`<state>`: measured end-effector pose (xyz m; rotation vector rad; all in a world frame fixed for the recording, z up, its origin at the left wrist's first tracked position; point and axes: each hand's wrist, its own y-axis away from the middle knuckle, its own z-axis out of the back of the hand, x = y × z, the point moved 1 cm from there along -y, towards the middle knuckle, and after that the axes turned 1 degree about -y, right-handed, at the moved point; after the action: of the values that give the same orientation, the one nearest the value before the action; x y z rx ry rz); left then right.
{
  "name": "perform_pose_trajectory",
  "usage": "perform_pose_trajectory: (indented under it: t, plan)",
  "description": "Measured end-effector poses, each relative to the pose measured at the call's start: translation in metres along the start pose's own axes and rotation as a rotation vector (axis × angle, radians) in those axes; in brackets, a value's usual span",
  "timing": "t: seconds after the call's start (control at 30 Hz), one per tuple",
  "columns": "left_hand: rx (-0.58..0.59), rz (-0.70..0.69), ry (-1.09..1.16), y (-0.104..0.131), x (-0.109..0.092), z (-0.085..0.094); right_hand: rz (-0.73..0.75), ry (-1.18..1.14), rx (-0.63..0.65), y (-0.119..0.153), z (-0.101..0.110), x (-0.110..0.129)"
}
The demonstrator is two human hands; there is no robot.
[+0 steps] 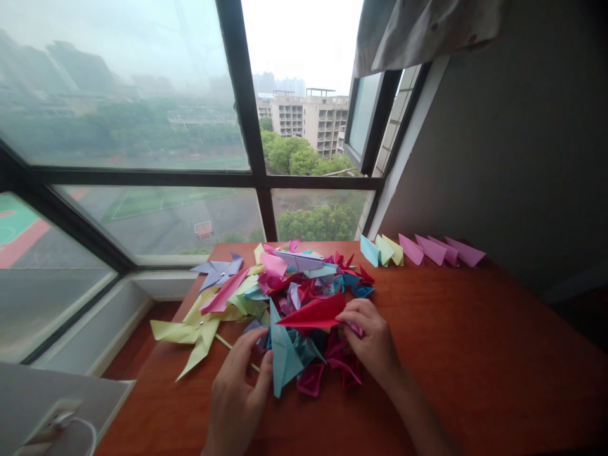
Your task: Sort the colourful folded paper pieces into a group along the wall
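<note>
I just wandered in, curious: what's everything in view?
Window: one, black frame, ahead
Curtain: one, grey, top right
Buildings: several, beige, outside
Trees: several, green, outside
Table: one, brown, before window
Paper heap: one, multicoloured, on table
Pinwheels: two, yellow and lavender, heap's left
Folded row: about seven, multicoloured, far right
Plug: one, white, lower left
Red paper: one, red, above heap
Blue paper: one, blue, heap's front
Left hand: one, by blue paper
Right hand: one, pinching red paper

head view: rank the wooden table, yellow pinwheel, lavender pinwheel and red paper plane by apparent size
1. Wooden table
2. Yellow pinwheel
3. Red paper plane and lavender pinwheel: too alike to rank; the plane is nearer the camera
</note>
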<state>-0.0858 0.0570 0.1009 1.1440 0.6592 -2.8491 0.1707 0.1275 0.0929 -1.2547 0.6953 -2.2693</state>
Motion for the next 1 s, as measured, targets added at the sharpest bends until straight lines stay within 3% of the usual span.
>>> perform_pose_trajectory:
  t: [0.13,0.33,0.6,0.83,1.0]
  plan:
    - [0.046,0.14,0.179,-0.001,-0.006,-0.003,0.099,-0.015,-0.061,0.012,0.006,0.021]
    - [0.127,0.267,0.451,-0.002,-0.015,-0.007,0.197,0.02,-0.046,0.026,0.013,0.041]
    - [0.051,0.17,0.451,-0.001,-0.017,-0.009,0.102,-0.068,0.043,0.032,0.027,0.037]
    - [0.053,0.07,0.428,-0.002,-0.024,-0.011,-0.114,-0.017,-0.035,0.035,0.033,0.025]
    - [0.034,0.034,0.503,0.001,-0.025,-0.012,-0.077,-0.084,0.046,0.035,0.029,0.027]
